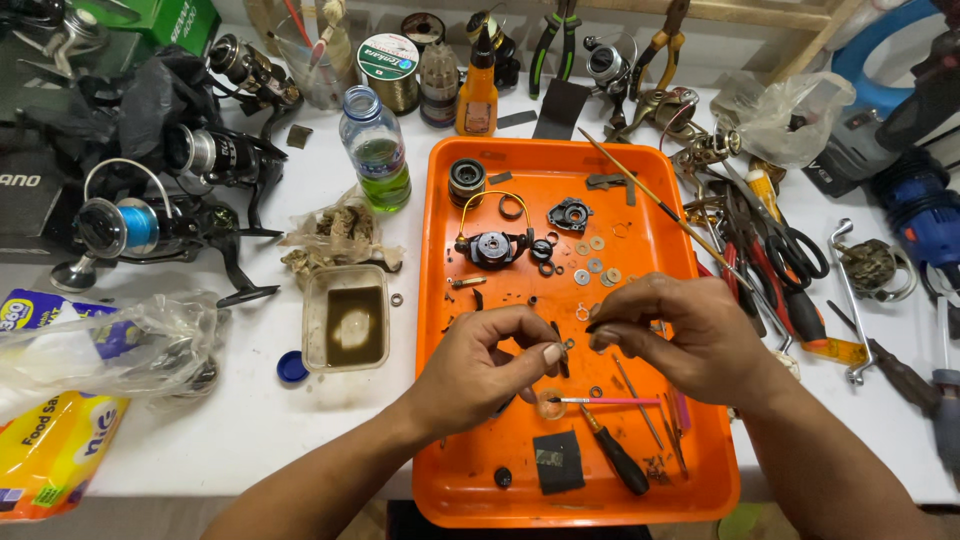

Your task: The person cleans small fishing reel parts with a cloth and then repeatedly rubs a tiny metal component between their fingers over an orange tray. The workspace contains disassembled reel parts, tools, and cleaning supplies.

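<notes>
Black square pad [558,462] and black-handled screwdriver [616,458] at near edge of orange tray [690,495] | left hand [483,365], grip pinched on small metal ring [568,345], above tray's middle | right hand [690,335], grip narrow on thin dark part [598,325], just beside ring | pink brush [610,401] beneath hands | reel rotor [494,246] toward tray's far left | tray on white counter [240,440].

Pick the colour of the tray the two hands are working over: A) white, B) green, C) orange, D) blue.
C: the left hand and right hand pinch a small part above an orange tray strewn with washers and reel parts.
</notes>
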